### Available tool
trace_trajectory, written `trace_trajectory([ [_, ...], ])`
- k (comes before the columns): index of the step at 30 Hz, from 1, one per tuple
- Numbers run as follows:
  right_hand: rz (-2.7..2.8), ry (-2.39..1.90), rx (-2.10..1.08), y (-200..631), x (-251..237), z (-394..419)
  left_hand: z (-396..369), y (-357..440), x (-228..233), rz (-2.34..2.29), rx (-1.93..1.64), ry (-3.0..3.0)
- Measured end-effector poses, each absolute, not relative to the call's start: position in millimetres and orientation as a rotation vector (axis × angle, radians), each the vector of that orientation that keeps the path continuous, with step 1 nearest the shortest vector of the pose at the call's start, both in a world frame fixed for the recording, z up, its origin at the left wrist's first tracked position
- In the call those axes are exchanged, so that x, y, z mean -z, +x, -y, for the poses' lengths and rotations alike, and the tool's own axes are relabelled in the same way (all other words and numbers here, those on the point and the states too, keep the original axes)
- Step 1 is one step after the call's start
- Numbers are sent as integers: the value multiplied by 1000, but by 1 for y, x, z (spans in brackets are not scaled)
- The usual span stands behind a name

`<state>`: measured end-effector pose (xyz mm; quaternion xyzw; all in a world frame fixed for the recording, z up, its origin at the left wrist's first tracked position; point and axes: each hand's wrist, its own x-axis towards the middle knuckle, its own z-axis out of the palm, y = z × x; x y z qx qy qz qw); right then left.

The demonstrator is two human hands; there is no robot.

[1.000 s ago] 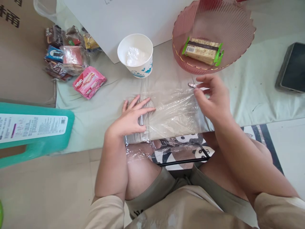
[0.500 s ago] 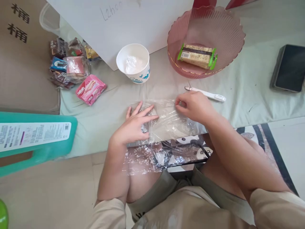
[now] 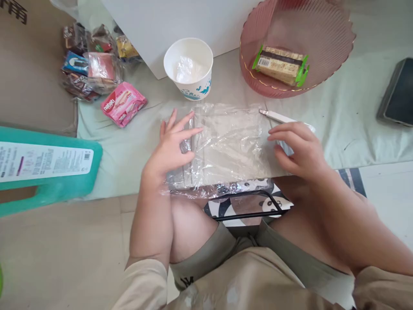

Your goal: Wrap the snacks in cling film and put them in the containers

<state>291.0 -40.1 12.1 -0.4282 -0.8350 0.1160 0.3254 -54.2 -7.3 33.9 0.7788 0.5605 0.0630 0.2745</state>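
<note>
Clear crinkled plastic wrap [image 3: 230,144] lies spread over the pale green cloth [image 3: 342,112] at the near edge, and we press our left hand [image 3: 172,148] flat on its left end, fingers splayed, gripping nothing, seemingly to pin it. Our right hand [image 3: 298,148] rests loosely curled at its right edge, beside a white slim tool [image 3: 274,115], with a white paper cup [image 3: 189,69] and pink ribbed bowl [image 3: 335,38] beyond.

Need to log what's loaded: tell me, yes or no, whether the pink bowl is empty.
No: the pink bowl holds one wrapped snack bar with green ends, lying on its bottom.
</note>
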Motion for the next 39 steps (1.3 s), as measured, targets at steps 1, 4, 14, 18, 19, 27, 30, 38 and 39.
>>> trace_trajectory([
  [1,2271,-1093,-333,299,-10,46,7,-57,-32,-1502,-217,2084],
  [4,2482,-1064,-468,315,-3,59,5,-64,-24,-1470,-307,2057],
  [14,2298,-862,-631,299,1,62,0,-60,-23,-1424,-428,2001],
  [18,1884,-976,-810,300,-5,65,-5,-67,-12,-1349,-717,1918],
  [19,1790,-1022,-840,300,-4,67,-7,-70,-9,-1318,-844,1884],
  [27,1542,-1041,-921,296,5,66,10,-77,-21,-1249,-733,1930],
  [30,1551,-1039,-943,293,3,66,14,-68,-23,-1419,-446,2051],
  [38,1796,-738,-942,297,12,55,7,-62,-11,-1184,-1188,1797],
  [39,1904,-716,-871,297,14,52,8,-62,-11,-1185,-1223,1725],
])
